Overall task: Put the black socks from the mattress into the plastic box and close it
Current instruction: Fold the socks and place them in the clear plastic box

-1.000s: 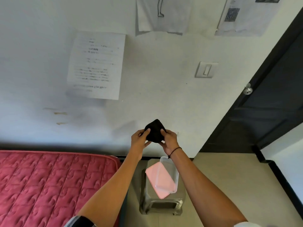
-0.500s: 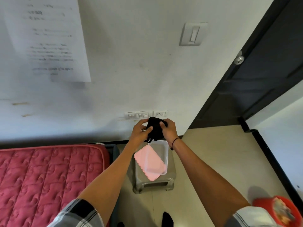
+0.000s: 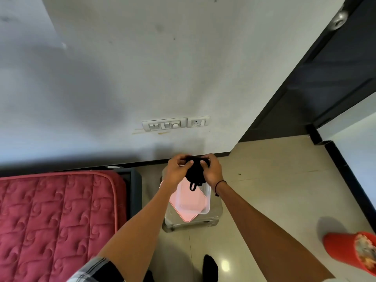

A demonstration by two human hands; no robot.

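Observation:
Both hands hold a bundle of black socks [image 3: 194, 173] just above the far end of the clear plastic box [image 3: 207, 208]. My left hand [image 3: 176, 169] grips the bundle from the left, my right hand [image 3: 212, 169] from the right. A loose loop of sock dangles down over the box. The pink lid [image 3: 188, 202] lies slanted across the box, partly inside it. The box rests on a small metal stool [image 3: 215, 217] against the wall.
The red quilted mattress [image 3: 57, 216] fills the lower left, close beside the stool. A red bin [image 3: 345, 253] stands at the lower right. A dark door [image 3: 325, 78] is at the right; wall sockets [image 3: 176, 124] sit above the stool. My feet in black socks [image 3: 210, 267] show below.
The view has tilted down and moved closer. Both hands have lowered the sock bundle from chest height to just over the box, and a loop of sock now hangs free.

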